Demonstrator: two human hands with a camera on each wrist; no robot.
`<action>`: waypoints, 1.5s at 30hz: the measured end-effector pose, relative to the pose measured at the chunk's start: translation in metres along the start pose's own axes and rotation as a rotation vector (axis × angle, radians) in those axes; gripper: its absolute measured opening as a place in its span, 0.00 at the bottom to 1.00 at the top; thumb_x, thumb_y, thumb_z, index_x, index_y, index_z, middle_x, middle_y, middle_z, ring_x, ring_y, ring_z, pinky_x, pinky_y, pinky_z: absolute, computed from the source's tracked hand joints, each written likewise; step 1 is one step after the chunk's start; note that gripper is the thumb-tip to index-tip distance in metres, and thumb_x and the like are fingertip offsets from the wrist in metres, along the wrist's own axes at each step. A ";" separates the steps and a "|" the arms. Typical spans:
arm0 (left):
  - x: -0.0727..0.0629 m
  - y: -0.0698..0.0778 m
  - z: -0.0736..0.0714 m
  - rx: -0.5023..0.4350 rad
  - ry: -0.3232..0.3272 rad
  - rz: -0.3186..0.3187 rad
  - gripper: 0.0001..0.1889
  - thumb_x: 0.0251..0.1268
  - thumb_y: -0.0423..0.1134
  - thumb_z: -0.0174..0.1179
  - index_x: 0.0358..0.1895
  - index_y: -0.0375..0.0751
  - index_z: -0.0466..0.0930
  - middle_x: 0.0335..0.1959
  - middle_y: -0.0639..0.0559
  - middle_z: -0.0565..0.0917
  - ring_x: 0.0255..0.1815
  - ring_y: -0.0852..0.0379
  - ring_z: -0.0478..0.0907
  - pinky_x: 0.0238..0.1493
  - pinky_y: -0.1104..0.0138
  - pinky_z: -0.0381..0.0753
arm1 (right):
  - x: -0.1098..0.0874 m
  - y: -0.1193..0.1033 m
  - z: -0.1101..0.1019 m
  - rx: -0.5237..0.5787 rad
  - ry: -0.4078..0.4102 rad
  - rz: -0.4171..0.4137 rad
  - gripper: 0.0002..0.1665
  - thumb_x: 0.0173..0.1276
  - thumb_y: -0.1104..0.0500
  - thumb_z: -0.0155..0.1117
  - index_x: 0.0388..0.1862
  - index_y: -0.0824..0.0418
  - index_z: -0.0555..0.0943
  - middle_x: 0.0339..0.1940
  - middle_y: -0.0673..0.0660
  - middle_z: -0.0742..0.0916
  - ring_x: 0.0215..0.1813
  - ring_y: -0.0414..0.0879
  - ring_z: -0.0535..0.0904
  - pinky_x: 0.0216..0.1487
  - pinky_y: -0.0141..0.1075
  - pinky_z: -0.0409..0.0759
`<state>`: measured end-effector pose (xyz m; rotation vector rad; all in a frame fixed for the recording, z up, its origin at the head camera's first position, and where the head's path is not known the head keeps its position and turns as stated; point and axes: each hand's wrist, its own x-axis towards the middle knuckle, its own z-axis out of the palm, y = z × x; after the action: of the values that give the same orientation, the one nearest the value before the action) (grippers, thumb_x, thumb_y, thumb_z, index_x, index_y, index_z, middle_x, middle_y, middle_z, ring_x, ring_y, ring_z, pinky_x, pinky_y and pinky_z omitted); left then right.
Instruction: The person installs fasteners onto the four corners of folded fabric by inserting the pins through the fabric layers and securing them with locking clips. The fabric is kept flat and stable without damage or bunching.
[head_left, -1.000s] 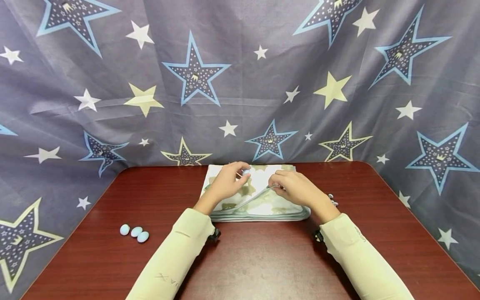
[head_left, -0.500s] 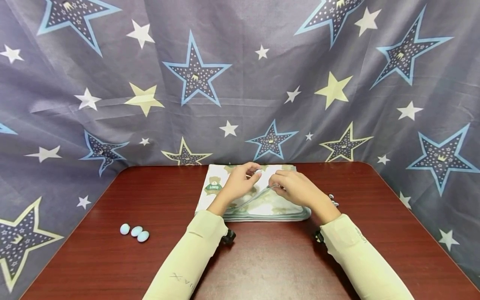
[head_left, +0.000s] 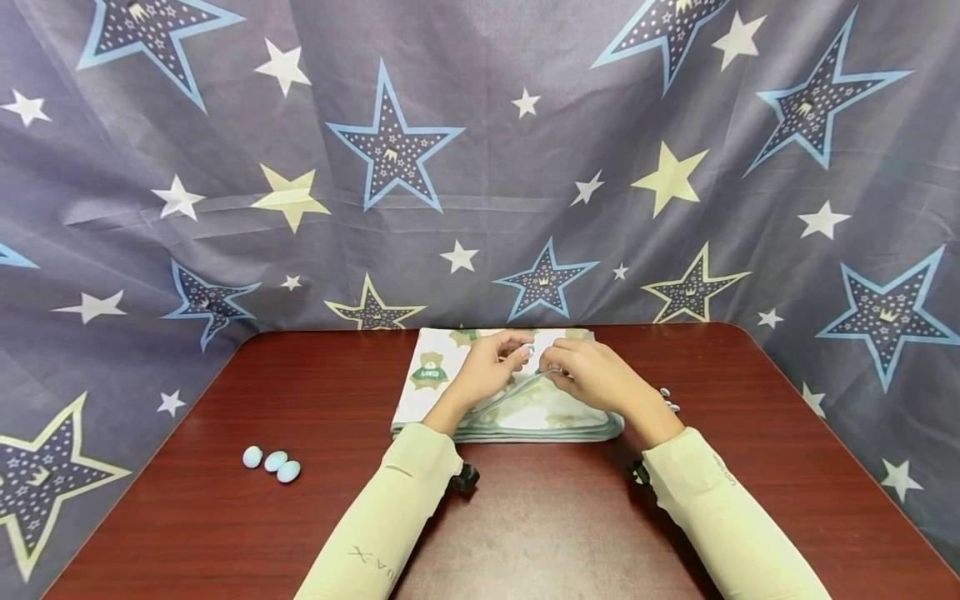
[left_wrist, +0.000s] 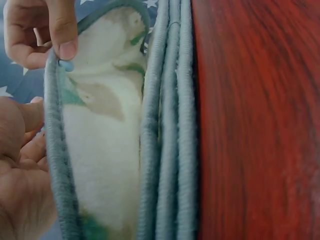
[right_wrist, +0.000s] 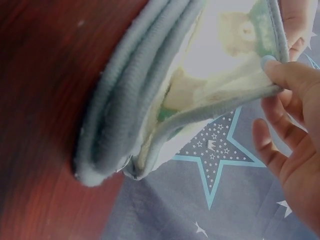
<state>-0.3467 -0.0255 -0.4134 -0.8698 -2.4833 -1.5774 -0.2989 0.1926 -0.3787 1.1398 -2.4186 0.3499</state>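
A folded blanket [head_left: 420, 400] with a bear print and grey-green edging lies at the table's far middle. My right hand [head_left: 592, 375] pinches the raised edge of its top layer; in the right wrist view, a small pale blue knob [right_wrist: 268, 62] shows at the thumb tip, against the cloth's underside. Between thumb and fingers my left hand [head_left: 486, 367] holds a pale blue egg-shaped piece [head_left: 529, 351], close to the right fingertips. In the left wrist view the left hand [left_wrist: 25, 175] is beside the blanket's outer edge, and its held piece is hidden.
Three pale blue egg-shaped pieces [head_left: 276, 462] lie on the red-brown table [head_left: 187, 517] at the left. Several small pale pieces [head_left: 670, 402] sit right of the blanket, partly behind the right wrist. A grey star-patterned curtain [head_left: 480, 208] hangs behind the table.
My left hand has moved right with the egg-shaped piece, up to the right fingertips, uncovering a printed bear on the blanket's left. The right hand has kept its hold on the edge.
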 end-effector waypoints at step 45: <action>-0.006 0.005 0.003 -0.065 0.003 0.018 0.09 0.70 0.37 0.67 0.50 0.41 0.86 0.41 0.49 0.89 0.39 0.60 0.85 0.40 0.68 0.80 | 0.001 -0.001 0.000 0.054 0.085 0.028 0.07 0.64 0.66 0.74 0.37 0.58 0.85 0.36 0.49 0.86 0.36 0.42 0.80 0.39 0.39 0.80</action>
<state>-0.3388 -0.0237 -0.4124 -0.8950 -2.4279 -1.6617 -0.2983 0.1913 -0.3782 1.0916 -2.3658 0.4656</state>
